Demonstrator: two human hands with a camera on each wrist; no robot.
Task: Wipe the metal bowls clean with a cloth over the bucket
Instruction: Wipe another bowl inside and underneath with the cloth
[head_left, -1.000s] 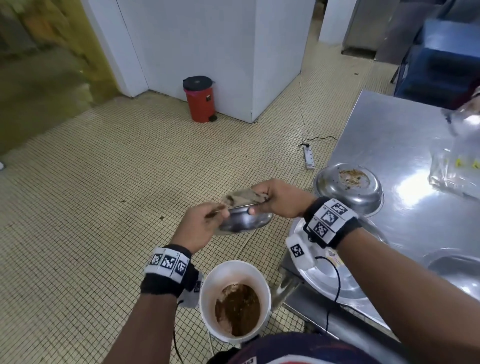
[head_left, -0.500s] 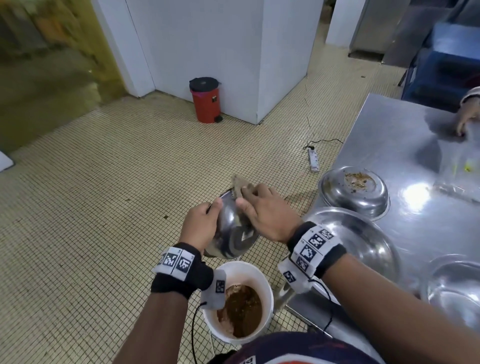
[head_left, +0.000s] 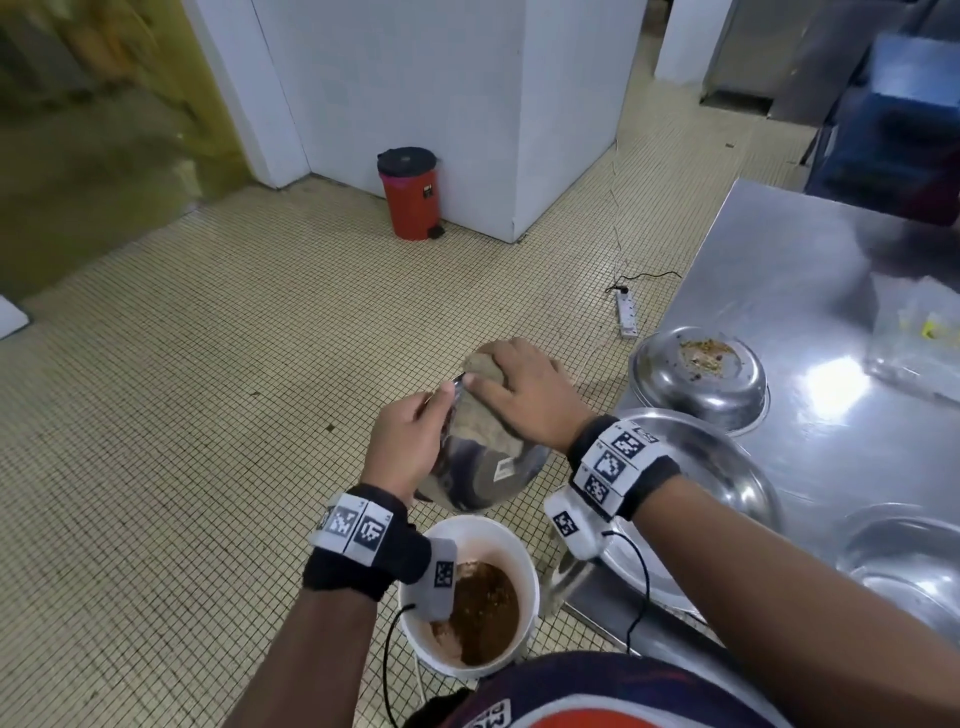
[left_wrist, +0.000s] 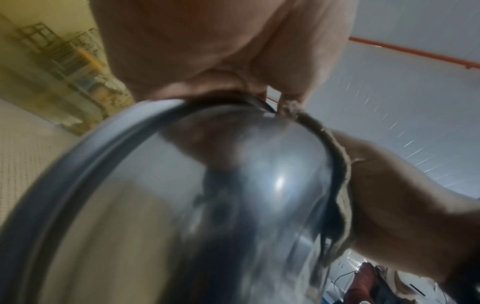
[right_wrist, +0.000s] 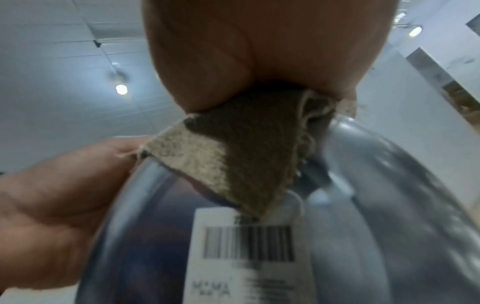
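1. Head view: at frame centre the left hand (head_left: 405, 441) grips the rim of a metal bowl (head_left: 488, 473) tipped on edge, its outer side toward the camera; the right hand (head_left: 524, 400) lies spread over a beige cloth (head_left: 485, 415) pressed against the bowl, fingers fairly straight; directly below, at lower centre, a white bucket (head_left: 524, 551) holds brown slop; on the steel table (head_left: 810, 291) at right an upturned bowl (head_left: 701, 374) carries food scraps, with a wide metal basin (head_left: 727, 467) just below it; a red pedal bin (head_left: 410, 192) stands by the white wall at upper centre; a power strip (head_left: 627, 312) lies on the tiled floor.
2. Left wrist view: the left hand's fingers (left_wrist: 207, 61), at top, curl over the bowl's rim (left_wrist: 91, 154); the cloth's frayed edge (left_wrist: 340, 185) runs down the right side; blurred.
3. Right wrist view: the right palm (right_wrist: 259, 41) at top presses the cloth (right_wrist: 233, 154) onto the bowl; a barcode sticker (right_wrist: 246, 242) sits at lower centre; the left hand (right_wrist: 64, 195) clasps the rim at left.
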